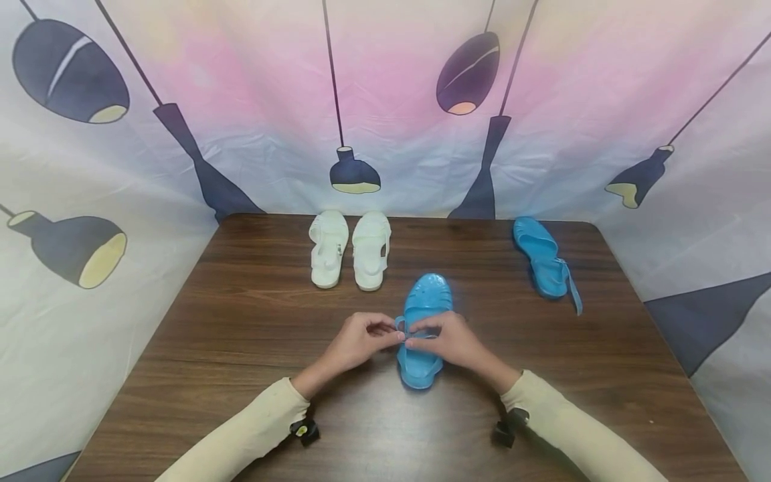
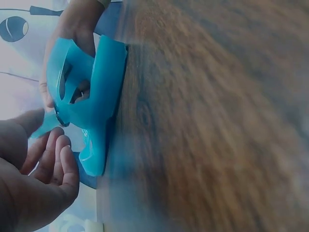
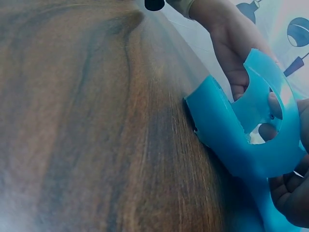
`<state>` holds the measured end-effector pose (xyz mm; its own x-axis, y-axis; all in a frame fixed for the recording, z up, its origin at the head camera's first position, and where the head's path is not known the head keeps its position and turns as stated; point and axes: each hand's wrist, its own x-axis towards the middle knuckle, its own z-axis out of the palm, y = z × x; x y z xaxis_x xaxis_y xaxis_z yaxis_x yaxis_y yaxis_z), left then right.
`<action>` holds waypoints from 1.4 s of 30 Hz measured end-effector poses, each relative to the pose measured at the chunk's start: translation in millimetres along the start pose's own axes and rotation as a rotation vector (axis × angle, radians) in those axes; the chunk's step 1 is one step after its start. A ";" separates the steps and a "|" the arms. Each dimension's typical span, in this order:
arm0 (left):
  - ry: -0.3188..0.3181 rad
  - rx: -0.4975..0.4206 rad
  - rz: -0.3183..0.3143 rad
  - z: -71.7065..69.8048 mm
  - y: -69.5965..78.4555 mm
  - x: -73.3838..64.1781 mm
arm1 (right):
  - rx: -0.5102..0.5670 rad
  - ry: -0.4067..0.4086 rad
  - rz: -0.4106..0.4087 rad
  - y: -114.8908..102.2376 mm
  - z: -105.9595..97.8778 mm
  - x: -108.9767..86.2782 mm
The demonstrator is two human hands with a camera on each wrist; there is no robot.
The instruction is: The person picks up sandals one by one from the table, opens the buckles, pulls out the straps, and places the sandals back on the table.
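A blue jelly sandal (image 1: 429,294) lies sole down in front of me, toe pointing away. My left hand (image 1: 360,340) is at its left side, thumb and index finger pinching the thin strap (image 2: 44,124) by the small buckle. From the other side my right hand (image 1: 450,340) reaches over the sandal, and its thumb and fingers pinch the strap at the same spot. Both hands' fingertips nearly meet there. In the right wrist view the heel band (image 3: 288,108) stands up in a loop, partly hiding the fingers behind it.
A pair of white sandals (image 1: 371,251) stands side by side at the back of the brown wooden table (image 1: 253,335). At the back right lies another blue sandal (image 1: 545,258), its strap hanging loose. A cloth printed with lamps (image 1: 355,175) surrounds the table's back and sides.
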<state>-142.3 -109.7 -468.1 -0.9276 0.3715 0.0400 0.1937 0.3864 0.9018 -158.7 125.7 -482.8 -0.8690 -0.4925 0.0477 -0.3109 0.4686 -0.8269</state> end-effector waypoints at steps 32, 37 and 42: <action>0.087 0.204 0.111 -23.9 10.8 -0.9 | 0.025 -0.012 0.037 -2.8 -0.4 1.9; 0.050 0.211 0.084 -28.9 6.5 -5.5 | 0.020 -0.015 0.040 -2.6 -0.4 1.8; -0.025 0.242 0.054 -30.6 3.0 -10.0 | 0.013 -0.019 0.031 -1.9 -1.1 1.4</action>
<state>-142.3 -138.1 -452.6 -0.9060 0.4170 0.0718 0.3164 0.5550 0.7693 -159.8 125.0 -480.6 -0.8705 -0.4920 0.0116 -0.2792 0.4744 -0.8348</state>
